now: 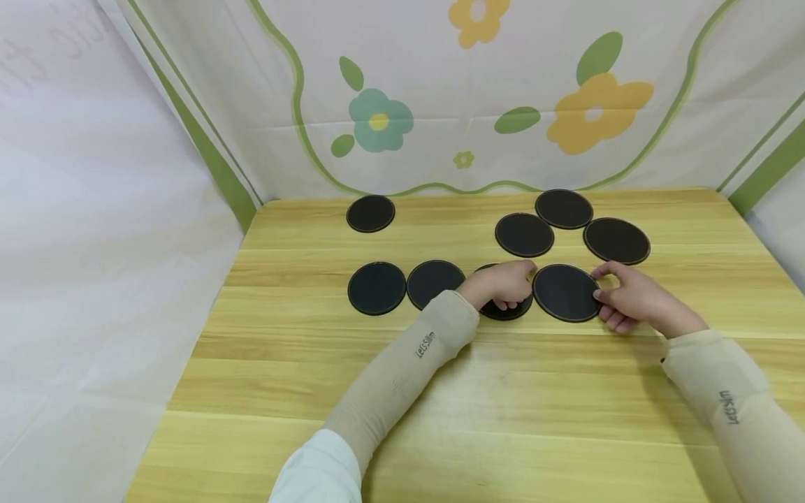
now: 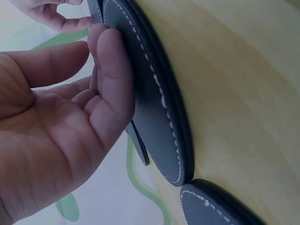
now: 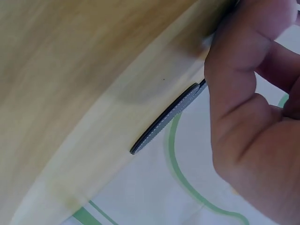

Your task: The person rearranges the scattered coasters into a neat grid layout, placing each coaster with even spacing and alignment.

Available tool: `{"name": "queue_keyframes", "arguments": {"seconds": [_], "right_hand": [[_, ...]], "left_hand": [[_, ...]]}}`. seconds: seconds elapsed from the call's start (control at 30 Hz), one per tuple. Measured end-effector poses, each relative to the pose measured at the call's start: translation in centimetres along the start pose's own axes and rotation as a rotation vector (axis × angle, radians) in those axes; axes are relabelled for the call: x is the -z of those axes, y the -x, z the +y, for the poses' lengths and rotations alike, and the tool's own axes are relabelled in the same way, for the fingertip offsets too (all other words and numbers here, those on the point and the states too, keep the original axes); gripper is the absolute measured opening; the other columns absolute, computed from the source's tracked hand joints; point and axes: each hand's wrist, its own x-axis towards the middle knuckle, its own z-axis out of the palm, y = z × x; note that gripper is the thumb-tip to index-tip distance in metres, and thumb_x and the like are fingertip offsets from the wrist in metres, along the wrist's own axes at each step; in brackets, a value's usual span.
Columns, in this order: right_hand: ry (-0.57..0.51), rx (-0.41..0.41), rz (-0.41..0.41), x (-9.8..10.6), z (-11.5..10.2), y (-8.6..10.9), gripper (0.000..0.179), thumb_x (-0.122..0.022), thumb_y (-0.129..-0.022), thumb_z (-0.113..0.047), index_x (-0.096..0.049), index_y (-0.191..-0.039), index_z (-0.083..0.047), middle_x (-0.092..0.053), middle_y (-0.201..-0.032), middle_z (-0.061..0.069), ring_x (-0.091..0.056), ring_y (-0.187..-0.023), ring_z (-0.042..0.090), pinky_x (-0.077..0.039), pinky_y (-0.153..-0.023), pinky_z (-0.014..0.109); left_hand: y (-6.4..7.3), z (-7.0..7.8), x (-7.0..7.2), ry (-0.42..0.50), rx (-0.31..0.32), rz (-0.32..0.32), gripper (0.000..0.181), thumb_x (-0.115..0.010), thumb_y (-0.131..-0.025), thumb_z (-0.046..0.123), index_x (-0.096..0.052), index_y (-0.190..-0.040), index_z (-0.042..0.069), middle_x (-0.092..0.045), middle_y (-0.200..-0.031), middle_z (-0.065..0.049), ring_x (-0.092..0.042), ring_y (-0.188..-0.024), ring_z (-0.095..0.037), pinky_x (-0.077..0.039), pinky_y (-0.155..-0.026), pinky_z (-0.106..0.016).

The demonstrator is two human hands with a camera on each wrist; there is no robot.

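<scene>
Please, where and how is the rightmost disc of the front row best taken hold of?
Probably by its right rim, coming from the right. The disc is thin and looks flat on the table, so its broad top offers little to pinch. Its left rim sits close beside the next disc; its right rim is where the right hand has its thumb.

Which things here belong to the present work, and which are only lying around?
Work, apparently:
front row's rightmost black disc, touched by the right hand
its neighbour disc, under the left hand
the other six discs, alike

Surroundings only, probably:
flowered cloth behind
wooden table underneath
</scene>
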Motion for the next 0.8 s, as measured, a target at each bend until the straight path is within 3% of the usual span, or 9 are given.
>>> {"name": "queue_keyframes", "arguments": {"seconds": [0.27,0.47,0.6,0.7,0.73,0.8], "right_hand": [[0.049,0.021,0.011,0.3,0.0,-0.1,0.047,-0.048,-0.104,-0.008,-0.028,-0.144,0.007,-0.063,-0.068,0.011,-0.065,-0.056,0.026,-0.058,-0.052,0.041],[0.096,0.04,0.03,0.3,-1.1,0.0,0.048,-0.049,-0.104,-0.011,-0.03,-0.144,0.007,-0.062,-0.064,0.011,-0.063,-0.052,0.026,-0.056,-0.049,0.039],[0.137,0.067,0.073,0.5,-2.5,-0.5,0.043,-0.049,-0.105,-0.013,-0.037,-0.141,0.008,-0.062,-0.068,0.012,-0.062,-0.053,0.024,-0.054,-0.049,0.038],[0.151,0.086,0.104,0.7,-3.6,-1.5,0.041,-0.048,-0.105,-0.014,-0.043,-0.138,0.009,-0.063,-0.079,0.014,-0.062,-0.059,0.024,-0.055,-0.052,0.038],[0.15,0.089,0.116,0.7,-4.0,-2.0,0.041,-0.048,-0.104,-0.014,-0.045,-0.137,0.009,-0.063,-0.082,0.015,-0.062,-0.061,0.024,-0.056,-0.053,0.038],[0.137,0.093,0.125,0.8,-4.6,-3.0,0.042,-0.047,-0.104,-0.014,-0.045,-0.138,0.011,-0.063,-0.088,0.017,-0.063,-0.065,0.023,-0.057,-0.055,0.037]], "left_hand": [[-0.3,0.3,0.0,-0.034,0.004,-0.002,0.052,-0.039,-0.106,0.011,-0.036,-0.158,0.022,-0.051,-0.067,-0.004,-0.048,-0.055,-0.015,-0.05,-0.055,-0.028],[-0.4,0.1,0.4,0.012,-0.007,0.007,0.054,-0.04,-0.106,0.01,-0.035,-0.158,0.017,-0.049,-0.063,-0.004,-0.048,-0.055,-0.016,-0.05,-0.055,-0.028],[-0.9,-0.3,1.5,0.047,-0.044,0.095,0.051,-0.039,-0.106,0.009,-0.037,-0.157,0.012,-0.057,-0.073,-0.007,-0.052,-0.058,-0.016,-0.052,-0.057,-0.027],[-1.6,-0.7,2.5,0.056,-0.052,0.197,0.051,-0.042,-0.104,0.008,-0.041,-0.155,0.01,-0.062,-0.097,-0.006,-0.054,-0.064,-0.014,-0.051,-0.058,-0.026],[-2.1,-0.8,2.8,0.044,-0.034,0.229,0.052,-0.043,-0.103,0.008,-0.042,-0.155,0.012,-0.062,-0.095,-0.006,-0.052,-0.062,-0.014,-0.05,-0.057,-0.025],[-2.7,-1.0,3.4,0.012,-0.016,0.297,0.054,-0.045,-0.1,0.008,-0.043,-0.154,0.012,-0.062,-0.117,-0.004,-0.053,-0.076,-0.014,-0.047,-0.061,-0.025]]}}
